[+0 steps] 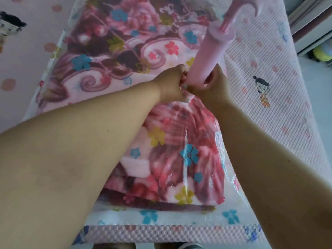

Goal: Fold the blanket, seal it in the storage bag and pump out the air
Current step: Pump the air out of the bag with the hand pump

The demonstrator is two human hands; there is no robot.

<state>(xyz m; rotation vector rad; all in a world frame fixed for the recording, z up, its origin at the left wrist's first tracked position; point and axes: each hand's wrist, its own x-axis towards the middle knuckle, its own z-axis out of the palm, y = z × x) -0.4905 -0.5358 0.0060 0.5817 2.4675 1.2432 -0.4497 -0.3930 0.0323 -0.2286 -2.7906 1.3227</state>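
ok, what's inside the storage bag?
The folded blanket shows through the storage bag. Both hands, left hand and right hand, hide the pump base.

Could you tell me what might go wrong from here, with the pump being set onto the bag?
1. Both hands, left hand and right hand, hold the base of the pink pump, which leans; a poor seat on the valve could leak.
2. The storage bag film bunches into creases below the pump, so it may be drawn in and block airflow.
3. Nobody holds the pump handle; it could tip.
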